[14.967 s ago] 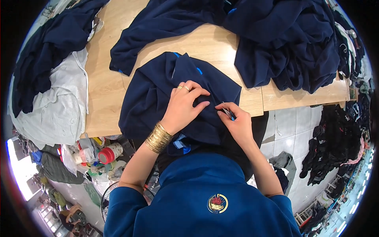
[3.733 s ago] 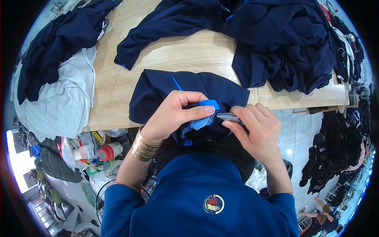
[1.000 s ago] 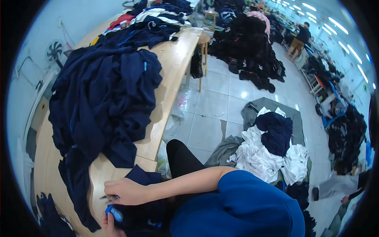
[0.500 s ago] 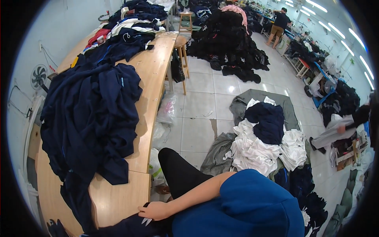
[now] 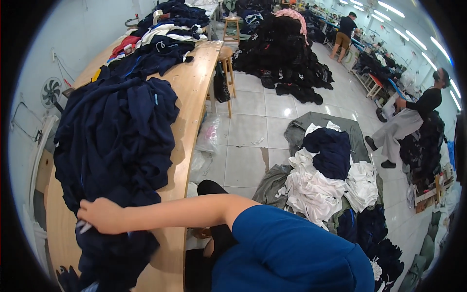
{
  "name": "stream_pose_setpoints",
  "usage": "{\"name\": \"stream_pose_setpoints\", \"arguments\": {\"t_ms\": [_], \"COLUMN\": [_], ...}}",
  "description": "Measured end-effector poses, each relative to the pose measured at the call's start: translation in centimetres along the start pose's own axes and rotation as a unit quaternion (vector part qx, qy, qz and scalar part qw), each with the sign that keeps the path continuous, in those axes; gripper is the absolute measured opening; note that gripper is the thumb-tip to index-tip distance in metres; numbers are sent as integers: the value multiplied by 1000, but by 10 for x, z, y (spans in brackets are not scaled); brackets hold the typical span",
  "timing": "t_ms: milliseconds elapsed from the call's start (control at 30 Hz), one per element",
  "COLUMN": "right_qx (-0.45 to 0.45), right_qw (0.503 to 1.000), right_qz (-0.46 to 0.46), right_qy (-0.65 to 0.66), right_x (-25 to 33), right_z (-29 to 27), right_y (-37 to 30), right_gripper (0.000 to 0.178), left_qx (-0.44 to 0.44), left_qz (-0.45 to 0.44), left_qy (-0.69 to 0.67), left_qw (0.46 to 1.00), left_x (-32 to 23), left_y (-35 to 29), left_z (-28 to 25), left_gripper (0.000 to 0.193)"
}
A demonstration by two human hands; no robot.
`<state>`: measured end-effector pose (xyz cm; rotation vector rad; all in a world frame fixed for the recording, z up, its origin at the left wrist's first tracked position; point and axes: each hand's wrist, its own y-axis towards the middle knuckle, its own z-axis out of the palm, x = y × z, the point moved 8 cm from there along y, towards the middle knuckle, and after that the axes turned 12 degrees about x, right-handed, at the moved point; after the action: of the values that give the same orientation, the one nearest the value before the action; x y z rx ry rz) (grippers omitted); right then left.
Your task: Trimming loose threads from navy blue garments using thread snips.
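1. Nearest the camera, the right hand (image 5: 99, 215) reaches across the body to the near end of the wooden table (image 5: 192, 112). Its fingers are curled nearly closed and its knuckles press down on the navy garment (image 5: 114, 253) lying there.
2. A slim pale tool (image 5: 82, 227) pokes out below the fingers. The hand appears to grip it while pinning the cloth against the tabletop, probably so the fabric doesn't slide off the edge.
3. The left hand is out of shot, so I can't tell what it holds.
4. Further along the table, a big pile of navy clothes (image 5: 116, 136) sprawls across the top, heaped loosely within arm's reach of the hand.
5. Beside the table on the floor, a crumpled clear plastic bag (image 5: 209, 136) sits against the table leg. Off to the table's right, a heap of white and navy garments (image 5: 326, 180) lies on a grey sheet.
6. At the table's far end, mixed coloured clothes (image 5: 160, 29) are stacked, and a wooden stool (image 5: 226, 53) stands just beside the edge.
7. Beyond the table, a tall black heap (image 5: 287, 48) covers the tiles. One person (image 5: 413, 117) bends there at work, and another person (image 5: 346, 29) stands deeper in the room.
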<state>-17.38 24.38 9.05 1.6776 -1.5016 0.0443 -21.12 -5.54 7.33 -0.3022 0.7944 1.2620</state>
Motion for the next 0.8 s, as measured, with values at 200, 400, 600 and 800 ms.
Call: {"name": "stream_pose_setpoints", "arguments": {"t_ms": [200, 400, 600, 800], "right_qx": [123, 266, 210, 203], "right_qw": [980, 955, 941, 952], "right_qz": [-17, 88, 221, 201], "right_qy": [158, 100, 146, 108], "right_x": [1, -4, -16, 3], "right_z": [30, 33, -22, -20], "right_y": [-84, -130, -155, -172], "right_gripper": [7, 14, 45, 24], "left_qx": [-13, -66, -54, -50], "left_qz": [-132, -148, -205, -197], "left_qy": [91, 176, 148, 107], "left_qw": [987, 971, 966, 973], "left_x": [138, 170, 200, 196], "left_y": [-63, -106, -101, -104], "left_z": [-39, -12, 33, 39], "left_gripper": [28, 25, 19, 14]}}
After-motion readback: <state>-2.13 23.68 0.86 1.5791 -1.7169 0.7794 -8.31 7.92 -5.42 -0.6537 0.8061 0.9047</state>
